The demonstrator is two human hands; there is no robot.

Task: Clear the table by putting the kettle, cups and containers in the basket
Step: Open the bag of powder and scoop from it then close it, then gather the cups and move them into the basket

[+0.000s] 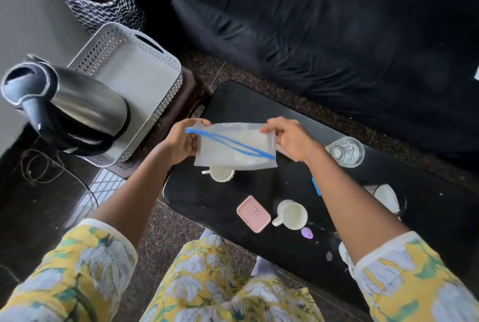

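Kettle (77, 104) on the far left, standing in the near corner of the white basket (155, 62), which sits just off the left end of the black table (197, 200). Next over, my left hand (181, 140) has its fingers curled round the left edge of a clear plastic bag (233, 148). The bag stretches flat between my two hands, long side running left to right, up in the air over the table's left end. Its blue strip (233, 143) slants from top left down to bottom right. A white cup (221, 175) pokes out right under it. My right hand (290, 139) pinches the bag's top right corner. Nearer me on the table there's a pink box (253, 213) and a white mug (291, 214) side by side, then a glass (344, 152) further out right.
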